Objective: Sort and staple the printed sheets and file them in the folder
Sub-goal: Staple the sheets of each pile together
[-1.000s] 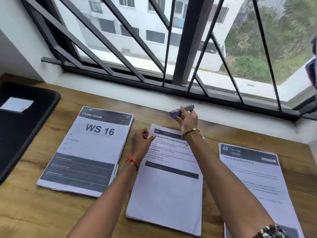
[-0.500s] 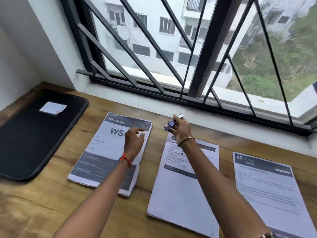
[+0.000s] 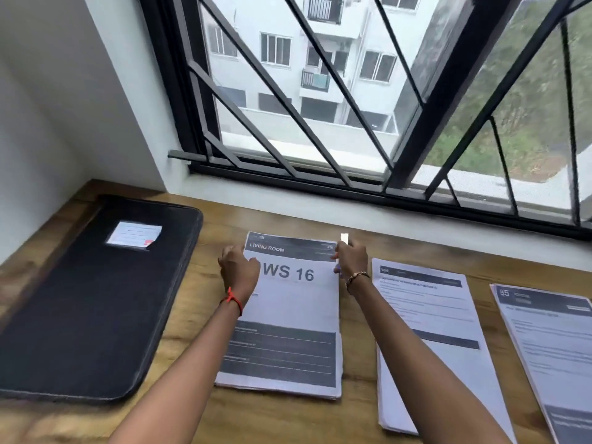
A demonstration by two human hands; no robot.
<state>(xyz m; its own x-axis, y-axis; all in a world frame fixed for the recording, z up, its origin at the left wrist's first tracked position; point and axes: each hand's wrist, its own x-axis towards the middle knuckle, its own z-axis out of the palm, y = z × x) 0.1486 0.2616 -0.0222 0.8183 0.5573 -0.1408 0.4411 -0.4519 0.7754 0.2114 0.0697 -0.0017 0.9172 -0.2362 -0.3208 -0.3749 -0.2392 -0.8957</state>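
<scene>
Across comes the right hand, off the middle pile and onto the WS 16 stack, and the view has swung left with it!

Nearest us on the wooden desk lies that stack's near edge, a little ragged, so the sheets look loose and not yet stapled. It's light, floppy paper, and the pages will likely slide on each other. The place to hold it is a top corner, pinched flat so the edges stay square for the staple.

Up at eleven o'clock on the stack, the left hand has its fingers curled round the left edge. At one o'clock, the right hand is fisted round the stapler, with only a pale tip poking out above the knuckles.

Out at three o'clock, just beside the stack, waits the middle pile, then the pile headed 85.

At nine o'clock lies the black folder, closed flat with a white label on its cover. Nothing has been filed as far as I can see, though its inside is hidden.

Beyond, at twelve, the barred window.
</scene>
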